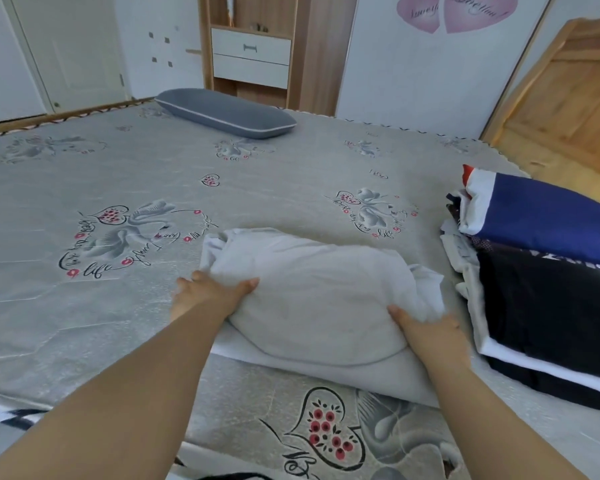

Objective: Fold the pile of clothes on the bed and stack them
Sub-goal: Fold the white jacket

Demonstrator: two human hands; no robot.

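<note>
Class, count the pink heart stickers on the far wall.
2, side by side at the top of the wall: the left heart and the larger right heart. The picture's upper edge cuts both off.

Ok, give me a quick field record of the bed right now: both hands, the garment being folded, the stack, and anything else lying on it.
left hand: grips left edge of the pale grey folded garment
right hand: grips the garment's right edge
garment state: partly folded, bulging, resting on the bed
stack of folded clothes: right of the garment, dark items below, blue, white and red piece on top
grey bolster pillow: far side of the bed
grey heart-print bedspread: covers the bed
</note>
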